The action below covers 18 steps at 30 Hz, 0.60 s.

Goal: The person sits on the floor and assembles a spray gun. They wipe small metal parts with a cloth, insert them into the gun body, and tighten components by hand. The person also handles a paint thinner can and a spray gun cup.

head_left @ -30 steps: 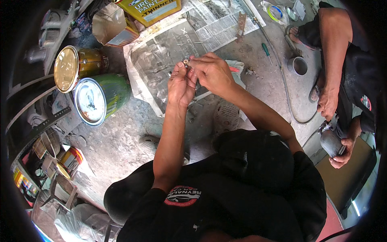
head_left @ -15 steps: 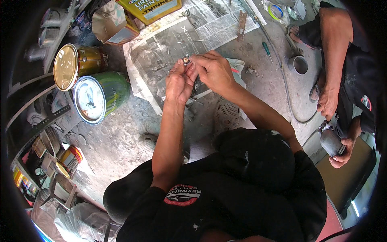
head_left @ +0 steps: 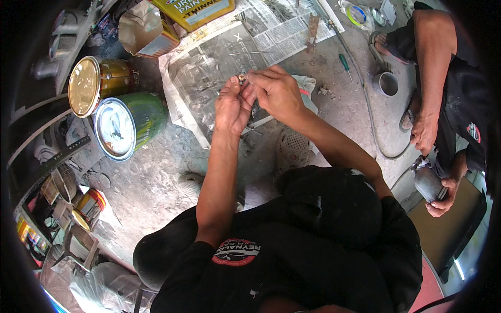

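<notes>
Over the newspaper [head_left: 195, 62], my left hand [head_left: 229, 107] and my right hand [head_left: 276, 91] meet fingertip to fingertip. Between them is a small round metal part [head_left: 241, 78] with a brass-coloured middle, too small to name exactly. My left fingers are closed round it from below. From the right, my right thumb and fingers pinch at its edge; whether they hold a second piece is hidden. On the paper just beyond the hands lies a thin metal rod [head_left: 250, 52]. Small dark pieces lie beneath my wrists, partly covered by the hands.
At left stand a gold-lidded can [head_left: 84, 87] and a green can [head_left: 116, 129]. Behind are an open carton [head_left: 141, 28] and a yellow tin [head_left: 201, 13]. A screwdriver [head_left: 344, 62], a hose [head_left: 368, 99] and a grey cup [head_left: 386, 84] lie right, near a co-worker holding a spray gun [head_left: 429, 182].
The small metal part has turned slightly between my fingertips. Both arms stay almost where they were, and the co-worker's hands have barely moved.
</notes>
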{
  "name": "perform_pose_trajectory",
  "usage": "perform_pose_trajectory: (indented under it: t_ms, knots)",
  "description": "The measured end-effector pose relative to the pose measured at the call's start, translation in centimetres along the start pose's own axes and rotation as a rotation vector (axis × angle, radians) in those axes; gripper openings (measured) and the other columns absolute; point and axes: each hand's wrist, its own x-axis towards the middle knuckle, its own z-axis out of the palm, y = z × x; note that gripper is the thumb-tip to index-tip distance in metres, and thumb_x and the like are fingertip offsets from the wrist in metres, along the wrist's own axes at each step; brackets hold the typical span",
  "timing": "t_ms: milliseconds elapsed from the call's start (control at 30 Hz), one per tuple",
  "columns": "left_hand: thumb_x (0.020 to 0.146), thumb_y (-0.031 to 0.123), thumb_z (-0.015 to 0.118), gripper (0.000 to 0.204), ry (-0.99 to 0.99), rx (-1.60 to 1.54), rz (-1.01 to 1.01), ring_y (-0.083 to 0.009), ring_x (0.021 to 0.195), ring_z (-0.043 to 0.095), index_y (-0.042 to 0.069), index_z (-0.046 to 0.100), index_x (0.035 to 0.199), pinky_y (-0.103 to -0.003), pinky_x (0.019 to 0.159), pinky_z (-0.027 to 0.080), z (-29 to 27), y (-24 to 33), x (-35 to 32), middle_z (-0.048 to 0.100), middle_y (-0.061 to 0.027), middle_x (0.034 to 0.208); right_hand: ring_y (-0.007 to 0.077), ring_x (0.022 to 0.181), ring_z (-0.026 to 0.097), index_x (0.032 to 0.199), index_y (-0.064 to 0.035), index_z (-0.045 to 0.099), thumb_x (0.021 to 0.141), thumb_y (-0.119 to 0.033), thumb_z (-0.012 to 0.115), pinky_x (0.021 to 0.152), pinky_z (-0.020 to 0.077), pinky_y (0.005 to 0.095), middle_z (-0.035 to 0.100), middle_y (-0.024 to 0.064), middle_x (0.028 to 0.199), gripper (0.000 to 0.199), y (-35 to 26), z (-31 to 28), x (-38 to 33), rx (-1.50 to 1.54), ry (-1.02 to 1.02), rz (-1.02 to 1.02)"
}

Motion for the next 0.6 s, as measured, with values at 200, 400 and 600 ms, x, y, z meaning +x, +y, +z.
perform_pose_trajectory:
  t_ms: [200,400,600]
  knots:
    - [0.105,0.02,0.049,0.02,-0.045,-0.035,-0.001,-0.0188,0.091,0.065,0.003,0.059,0.106,-0.032,0.084,0.058,-0.59,-0.31,0.18,0.066,-0.0108,0.103,0.0321,0.085,0.064,0.104,-0.0032,0.072,0.074,-0.001,0.065,0.079,0.0531,0.0397,0.073,0.0126,0.102,0.03,0.28,0.07,-0.01,0.061,0.03,0.034]
    - [0.106,0.02,0.047,0.022,-0.044,-0.021,0.018,-0.0197,0.094,0.065,0.001,0.059,0.109,-0.033,0.085,0.058,-0.71,-0.41,0.36,0.065,-0.0124,0.106,0.032,0.086,0.065,0.103,-0.0034,0.072,0.076,-0.003,0.066,0.08,0.0527,0.0398,0.073,0.0117,0.104,0.028,0.12,0.12,-0.03,0.016,-0.01,0.024]
    - [0.106,0.02,0.048,0.016,-0.015,-0.037,0.026,-0.0179,0.091,0.066,0.006,0.057,0.106,-0.032,0.084,0.059,-0.15,-0.59,0.2,0.066,-0.0104,0.105,0.0315,0.085,0.065,0.103,-0.004,0.073,0.079,-0.004,0.065,0.08,0.0524,0.0403,0.073,0.012,0.102,0.026,-0.18,0.26,-0.03,0.064,0.042,0.042]
